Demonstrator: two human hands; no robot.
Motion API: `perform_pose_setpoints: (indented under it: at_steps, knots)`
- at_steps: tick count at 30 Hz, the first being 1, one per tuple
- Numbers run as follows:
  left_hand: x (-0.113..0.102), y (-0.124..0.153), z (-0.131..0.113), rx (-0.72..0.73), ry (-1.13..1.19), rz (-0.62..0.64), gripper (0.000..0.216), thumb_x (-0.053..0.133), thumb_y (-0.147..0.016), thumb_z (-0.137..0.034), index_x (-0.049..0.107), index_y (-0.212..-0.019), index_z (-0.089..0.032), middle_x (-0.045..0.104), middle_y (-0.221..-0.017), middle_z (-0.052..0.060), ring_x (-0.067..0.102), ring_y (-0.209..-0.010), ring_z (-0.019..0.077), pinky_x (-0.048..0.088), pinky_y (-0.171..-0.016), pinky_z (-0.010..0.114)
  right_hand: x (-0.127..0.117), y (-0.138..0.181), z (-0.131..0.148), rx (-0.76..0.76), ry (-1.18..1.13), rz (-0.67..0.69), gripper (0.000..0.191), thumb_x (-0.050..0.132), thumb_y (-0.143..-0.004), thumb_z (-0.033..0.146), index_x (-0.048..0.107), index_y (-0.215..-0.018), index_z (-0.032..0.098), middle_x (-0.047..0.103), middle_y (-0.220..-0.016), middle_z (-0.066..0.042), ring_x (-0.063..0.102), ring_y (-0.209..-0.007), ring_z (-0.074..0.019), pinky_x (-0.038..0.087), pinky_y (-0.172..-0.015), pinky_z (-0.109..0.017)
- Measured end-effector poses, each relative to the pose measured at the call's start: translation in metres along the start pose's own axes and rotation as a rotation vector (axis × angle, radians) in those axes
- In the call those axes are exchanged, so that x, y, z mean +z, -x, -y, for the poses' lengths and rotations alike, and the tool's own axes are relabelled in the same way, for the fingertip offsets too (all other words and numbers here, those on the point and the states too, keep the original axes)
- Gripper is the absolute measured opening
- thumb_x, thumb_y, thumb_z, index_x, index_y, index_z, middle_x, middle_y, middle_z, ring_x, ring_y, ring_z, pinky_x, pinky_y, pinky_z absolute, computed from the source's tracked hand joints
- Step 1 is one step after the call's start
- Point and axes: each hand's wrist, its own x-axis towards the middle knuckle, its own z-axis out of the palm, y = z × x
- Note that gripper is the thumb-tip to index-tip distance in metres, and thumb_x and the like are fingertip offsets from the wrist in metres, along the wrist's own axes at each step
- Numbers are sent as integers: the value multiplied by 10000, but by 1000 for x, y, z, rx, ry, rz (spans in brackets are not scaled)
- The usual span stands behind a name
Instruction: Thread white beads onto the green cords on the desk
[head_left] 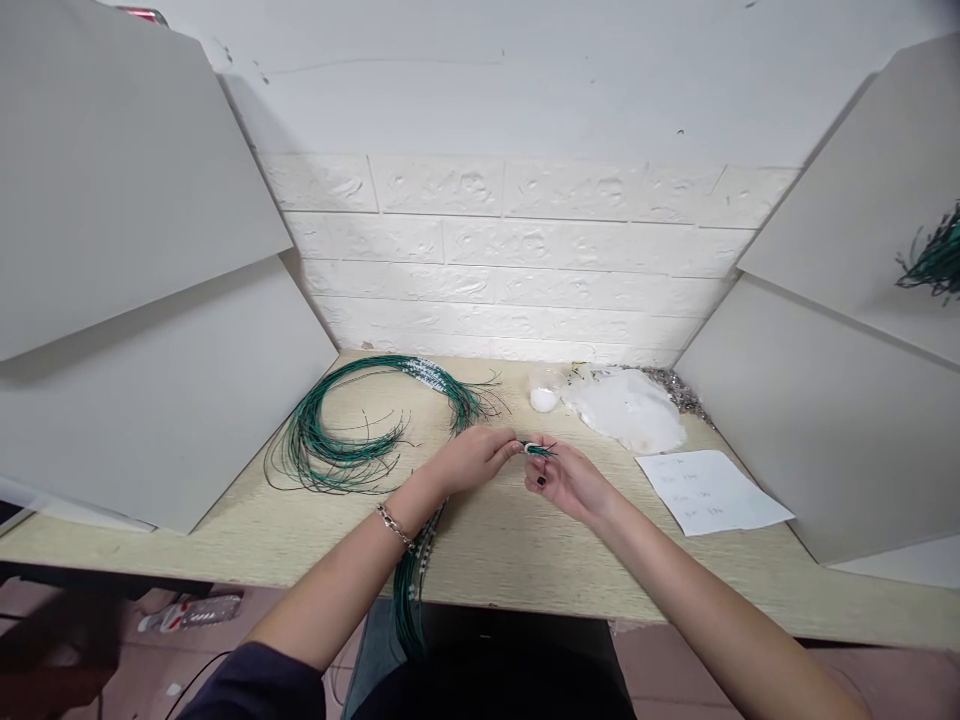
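Observation:
My left hand (474, 456) pinches a small bundle of thin green wires (541, 451) between thumb and fingers, above the middle of the table. My right hand (568, 482) grips the same bundle near its dark ends, where a small pale band or loop shows around the wires. Beneath my left forearm, a hank of green wires (406, 598) with small white pieces along it hangs over the table's front edge. A large curved coil of green wires (307, 425) lies to the left, with a white-marked stretch and loose dark ends.
Toward the back right are a small clear cup (545, 392) with white contents, a white sheet-like piece (626, 408) and a silvery heap (681, 392). A handwritten paper (709, 490) lies right of my hands. Grey panels (169, 390) flank the table, and a plastic bottle (191, 612) lies on the floor.

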Motion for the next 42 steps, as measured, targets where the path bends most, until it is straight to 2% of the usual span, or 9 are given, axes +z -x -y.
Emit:
perform_pose_setpoints:
  at_steps: [4,8,14,17,20,33,36,39,42]
  knots:
    - [2,0,2,-26,-19,10,359,228,-886,-362,500,-765,-161,535,-668,25,499,-631,134,341,-583,241,-6,-5,-1,16,194,16,195,587,-656,331,474,-708,181,380,-529,53,392,-462,-76,329,-465,-228]
    - [5,1,5,-51,-51,14,346,248,-880,-366,516,-801,-162,557,-697,43,525,-667,156,355,-590,254,-22,-12,7,57,429,31,213,570,-658,363,517,-677,157,466,-570,15,434,-491,-88,335,-473,-231]
    - [5,1,2,-73,-112,64,343,211,-884,-342,503,-846,-166,573,-730,54,537,-686,173,360,-596,264,-27,-13,17,-152,762,-127,436,469,-722,527,595,-925,162,580,-854,-52,488,-634,-117,356,-534,-236]
    - [6,1,-1,-73,-136,91,323,219,-881,-314,502,-853,-161,582,-740,64,539,-675,178,355,-586,266,-19,-11,10,-207,1056,-121,398,520,-705,520,634,-817,155,583,-706,-27,469,-608,-116,334,-538,-231]
    - [7,1,-2,-71,-169,116,287,250,-871,-286,503,-839,-156,585,-735,69,541,-655,178,344,-563,261,-13,-10,4,-154,1229,-143,412,494,-720,526,606,-610,146,466,-477,12,383,-469,-90,263,-462,-224]
    - [11,-4,-3,-75,-122,150,357,214,-876,-352,509,-792,-170,580,-704,59,532,-633,170,332,-560,261,-16,-2,22,-139,1370,74,296,383,-783,292,398,-517,164,385,-509,30,347,-518,-90,238,-493,-226]
    - [12,-5,-4,-83,-107,160,359,210,-875,-361,505,-796,-172,578,-696,60,528,-621,172,327,-548,262,-18,-2,21,-191,1404,116,231,371,-775,224,415,-556,167,442,-577,17,394,-584,-109,265,-536,-237]
    - [12,-5,-3,-83,-98,141,356,211,-874,-351,507,-796,-170,575,-689,63,525,-619,175,334,-553,266,-18,-2,21,-217,1407,122,228,376,-795,243,431,-586,172,469,-616,9,413,-612,-119,286,-558,-246]
    - [13,-4,-2,-88,-105,126,359,211,-875,-347,512,-799,-168,569,-678,56,524,-623,168,343,-564,260,-19,-1,23,-140,1367,82,344,402,-805,363,397,-519,171,379,-515,26,339,-515,-97,254,-508,-237]
